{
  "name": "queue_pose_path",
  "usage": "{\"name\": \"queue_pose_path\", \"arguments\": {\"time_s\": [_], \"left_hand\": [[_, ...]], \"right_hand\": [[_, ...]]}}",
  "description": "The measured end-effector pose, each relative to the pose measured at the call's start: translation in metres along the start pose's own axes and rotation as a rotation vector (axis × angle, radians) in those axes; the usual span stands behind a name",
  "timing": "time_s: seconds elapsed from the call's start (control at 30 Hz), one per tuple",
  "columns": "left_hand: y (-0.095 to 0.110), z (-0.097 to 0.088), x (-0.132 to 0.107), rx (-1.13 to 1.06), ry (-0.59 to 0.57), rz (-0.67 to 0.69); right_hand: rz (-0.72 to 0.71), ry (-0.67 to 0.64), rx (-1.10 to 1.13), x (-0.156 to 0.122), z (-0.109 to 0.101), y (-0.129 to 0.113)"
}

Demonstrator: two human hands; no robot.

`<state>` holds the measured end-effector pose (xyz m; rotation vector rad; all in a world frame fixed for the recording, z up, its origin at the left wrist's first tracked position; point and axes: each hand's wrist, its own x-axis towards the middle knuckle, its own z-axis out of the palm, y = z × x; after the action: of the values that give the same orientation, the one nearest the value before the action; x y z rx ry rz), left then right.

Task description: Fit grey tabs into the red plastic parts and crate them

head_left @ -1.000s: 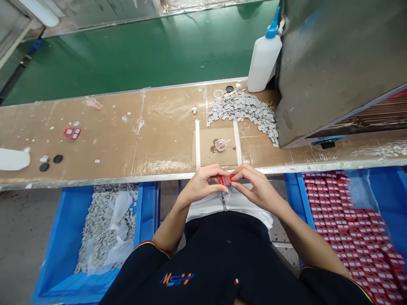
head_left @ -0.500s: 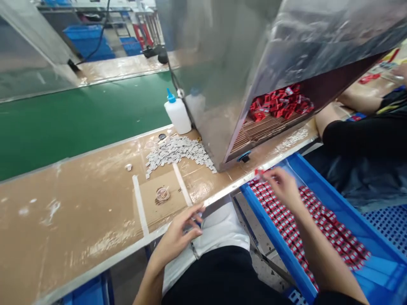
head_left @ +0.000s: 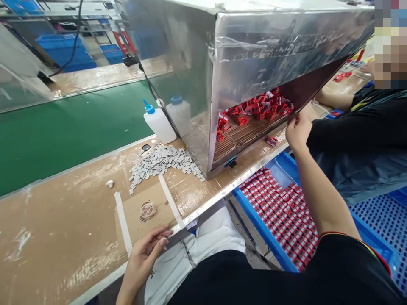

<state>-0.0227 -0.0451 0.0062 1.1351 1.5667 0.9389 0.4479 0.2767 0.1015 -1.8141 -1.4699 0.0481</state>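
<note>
From the head camera, the right hand (head_left: 297,132) is raised at the lower edge of the foil-wrapped machine housing (head_left: 251,55), its fingers curled in a narrow grip; whether they pinch anything is hidden, so I cannot tell. The left hand (head_left: 144,258) lies open and loosely spread near the edge of the bench (head_left: 79,178), holding nothing visible. A small red packet (head_left: 271,141) rests on the bench just beside the right hand, in front of the housing's opening. That packet looks the most exposed: a brushing wrist could knock it over the edge. The hand could also snag on the housing's thin lower edge. Inside the opening, red packets (head_left: 254,112) sit in a loose heap on a slatted brown bed (head_left: 241,137), where a careless reach could scatter them. Below the bench, a blue plastic crate (head_left: 263,226) holds red-and-white packets (head_left: 280,220) in close rows, and a co-worker's dark sleeve (head_left: 352,135) sits just beyond it.
</note>
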Motion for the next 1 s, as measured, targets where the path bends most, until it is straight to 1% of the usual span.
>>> {"name": "queue_pose_path", "arguments": {"time_s": [0.07,0.1,0.17,0.23,0.27,0.33,0.4,0.47,0.5,0.57,0.63,0.67,0.7,0.77,0.8,0.87,0.9,0.93,1.0], "left_hand": [[-0.002,-0.001,0.001,-0.038,-0.003,-0.026],[-0.003,-0.001,0.001,-0.054,0.004,-0.035],[-0.003,-0.001,0.001,-0.070,0.024,-0.039],[-0.004,-0.001,-0.001,-0.078,0.041,-0.025],[-0.004,0.000,-0.002,-0.080,0.048,-0.014],[-0.004,0.001,-0.004,-0.080,0.056,0.013],[-0.005,0.001,-0.006,-0.075,0.056,0.045],[-0.005,0.002,-0.007,-0.070,0.055,0.088],[-0.004,0.003,-0.008,-0.067,0.056,0.115],[-0.002,0.005,-0.011,-0.053,0.053,0.179],[0.002,0.009,-0.014,-0.024,0.025,0.259],[0.006,0.011,-0.015,-0.009,0.003,0.307],[0.009,0.014,-0.015,0.003,-0.021,0.358],[0.015,0.021,-0.014,0.012,-0.054,0.469],[0.018,0.024,-0.012,0.012,-0.059,0.516],[0.022,0.030,-0.008,0.019,-0.041,0.579],[0.023,0.032,-0.005,0.031,-0.025,0.595],[0.024,0.033,-0.003,0.045,-0.002,0.607],[0.023,0.033,-0.001,0.076,0.060,0.619]], "right_hand": [[-0.124,-0.096,0.006,0.000,0.013,-0.026],[-0.180,-0.153,0.006,-0.003,0.024,-0.041],[-0.243,-0.238,-0.007,-0.015,0.051,-0.069],[-0.249,-0.279,-0.030,-0.028,0.075,-0.092],[-0.236,-0.286,-0.042,-0.032,0.084,-0.101],[-0.194,-0.279,-0.061,-0.036,0.092,-0.113],[-0.155,-0.256,-0.067,-0.035,0.087,-0.119],[-0.132,-0.221,-0.068,-0.038,0.070,-0.120],[-0.127,-0.191,-0.060,-0.045,0.059,-0.119],[-0.125,-0.104,0.009,-0.071,0.034,-0.113],[-0.112,0.028,0.280,-0.116,0.012,-0.104],[-0.096,0.019,0.448,-0.143,0.003,-0.099],[-0.062,-0.048,0.620,-0.171,-0.003,-0.096],[0.072,-0.385,0.882,-0.228,-0.005,-0.097],[0.137,-0.571,0.961,-0.254,-0.002,-0.102],[0.244,-0.867,1.090,-0.299,0.011,-0.120],[0.292,-0.982,1.141,-0.316,0.020,-0.131],[0.336,-1.069,1.185,-0.330,0.029,-0.142],[0.405,-1.175,1.235,-0.350,0.046,-0.161]]}}
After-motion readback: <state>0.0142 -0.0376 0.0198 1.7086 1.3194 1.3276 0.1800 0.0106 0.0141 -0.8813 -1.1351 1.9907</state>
